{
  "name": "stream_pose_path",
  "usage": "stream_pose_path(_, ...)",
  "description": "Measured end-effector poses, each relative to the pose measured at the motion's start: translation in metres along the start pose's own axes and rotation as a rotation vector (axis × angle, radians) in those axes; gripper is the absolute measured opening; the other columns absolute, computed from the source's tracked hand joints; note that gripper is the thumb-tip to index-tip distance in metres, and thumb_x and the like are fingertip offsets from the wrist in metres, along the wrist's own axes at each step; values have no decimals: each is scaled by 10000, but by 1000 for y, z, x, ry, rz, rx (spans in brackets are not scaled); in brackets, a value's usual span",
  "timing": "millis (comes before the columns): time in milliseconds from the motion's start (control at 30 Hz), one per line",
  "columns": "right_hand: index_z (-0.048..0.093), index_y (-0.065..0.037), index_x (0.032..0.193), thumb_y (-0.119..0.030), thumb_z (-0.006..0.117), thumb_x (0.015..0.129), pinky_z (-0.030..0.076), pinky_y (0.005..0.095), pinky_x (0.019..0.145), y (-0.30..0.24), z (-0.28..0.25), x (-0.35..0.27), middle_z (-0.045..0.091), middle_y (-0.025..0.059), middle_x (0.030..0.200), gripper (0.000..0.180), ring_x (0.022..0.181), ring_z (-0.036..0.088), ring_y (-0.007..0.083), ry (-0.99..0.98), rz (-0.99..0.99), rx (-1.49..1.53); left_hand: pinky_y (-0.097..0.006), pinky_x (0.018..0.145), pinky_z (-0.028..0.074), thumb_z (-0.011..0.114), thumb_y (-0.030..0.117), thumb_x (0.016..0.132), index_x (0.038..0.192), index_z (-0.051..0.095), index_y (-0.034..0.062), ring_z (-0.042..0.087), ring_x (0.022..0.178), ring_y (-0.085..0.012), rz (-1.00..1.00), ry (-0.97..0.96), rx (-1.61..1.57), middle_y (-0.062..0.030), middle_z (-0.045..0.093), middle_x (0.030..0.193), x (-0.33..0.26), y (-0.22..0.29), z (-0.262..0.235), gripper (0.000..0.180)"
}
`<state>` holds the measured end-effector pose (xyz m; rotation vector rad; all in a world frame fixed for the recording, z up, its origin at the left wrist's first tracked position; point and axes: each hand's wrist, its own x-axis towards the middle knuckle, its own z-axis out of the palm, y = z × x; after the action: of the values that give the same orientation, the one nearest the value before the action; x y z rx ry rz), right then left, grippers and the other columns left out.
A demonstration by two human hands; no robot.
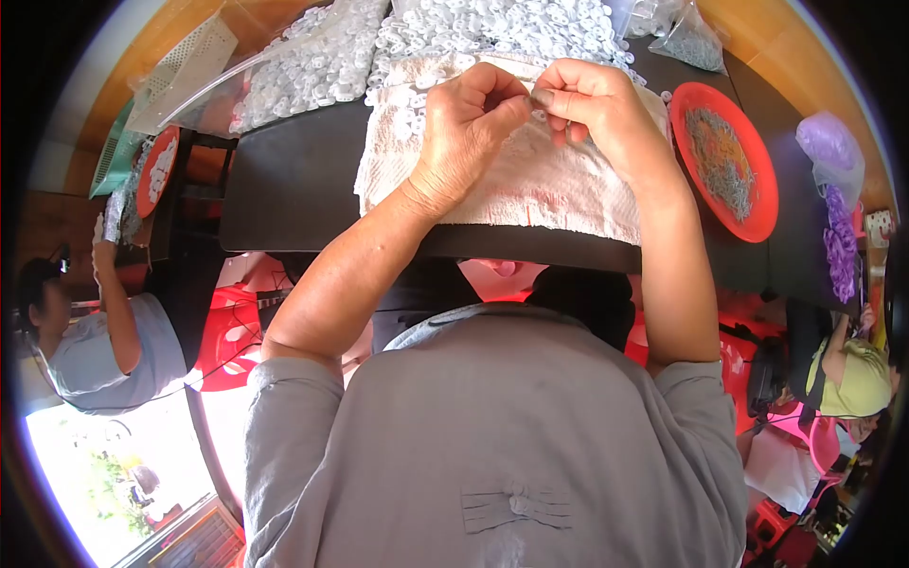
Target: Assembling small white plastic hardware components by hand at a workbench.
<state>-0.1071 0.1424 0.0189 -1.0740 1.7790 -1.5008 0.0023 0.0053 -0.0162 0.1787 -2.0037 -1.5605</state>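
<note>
Our fingers (530, 95) are pinched together above the towel (530, 180): the left hand (464, 133) is curled nearly closed, thumb and forefinger nipping something small, and the right hand (601, 109) is closed the same way, its fingertips meeting the left's on what looks like a thin dark pin or spring pressed against a small white ring (542, 115); the piece is too small for us to name surely. That piece sits between the two hands, just above the towel's far half. We judge the step in hand to be fitting the metal bit into the ring, and the next move, as we read it, calls for a steady pinch from both sides and a firm push without letting either part slip. The pale towel lies over the near edge of the dark table (294, 180). Beyond it spreads a heap of white rings (492, 28), with more in a clear bag (284, 71). On our right, a red plate (769, 204) holds a pile of small grey metal bits (720, 151), and further right lie purple pieces (838, 237) under a purple bag. Other people sit at both sides, one at the left by another red plate (151, 175).
</note>
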Motion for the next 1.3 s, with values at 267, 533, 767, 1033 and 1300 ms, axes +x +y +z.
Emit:
stream_pose_path(267, 628, -43, 838, -177, 587, 869, 354, 197, 548, 0, -7, 1, 556, -26, 663, 143, 601, 507, 51, 189, -112, 22, -255, 636, 482, 658, 34, 792, 900, 680, 9, 572, 684, -106, 30, 107, 178, -42, 645, 800, 9, -12, -6, 113)
stream_pose_path(533, 629, -42, 818, -187, 597, 872, 355, 202, 542, -2, -8, -1, 551, -25, 639, 158, 589, 507, 52, 225, -103, 34, -396, 697, 542, 623, 129, 727, 798, 669, 75, 635, 860, -290, 371, -308, 1115, -119, 618, 941, 25, -11, 10, 100)
stream_pose_path(767, 630, -34, 815, -149, 608, 861, 351, 198, 533, 7, -8, 5, 556, -19, 647, 126, 576, 493, 45, 206, -115, 6, -315, 570, 486, 629, 61, 783, 803, 657, 55, 600, 624, -201, 190, -201, 550, -59, 622, 756, 24, -15, -3, 35)
stream_pose_path(1033, 630, -31, 847, -117, 608, 870, 350, 184, 529, 8, 5, 4, 571, -22, 688, 93, 583, 490, 42, 144, -75, -2, -236, 486, 392, 623, 68, 881, 922, 613, -40, 533, 589, -122, -474, -87, -425, -68, 596, 741, 18, 13, -14, 116)
stream_pose_path(1300, 635, -33, 862, -110, 619, 880, 354, 179, 537, 15, 14, 7, 577, -32, 711, 81, 600, 491, 34, 148, -48, 61, -249, 483, 432, 616, 60, 891, 927, 603, -30, 570, 605, -134, -480, -32, -560, -82, 628, 760, 10, 4, -12, 97)
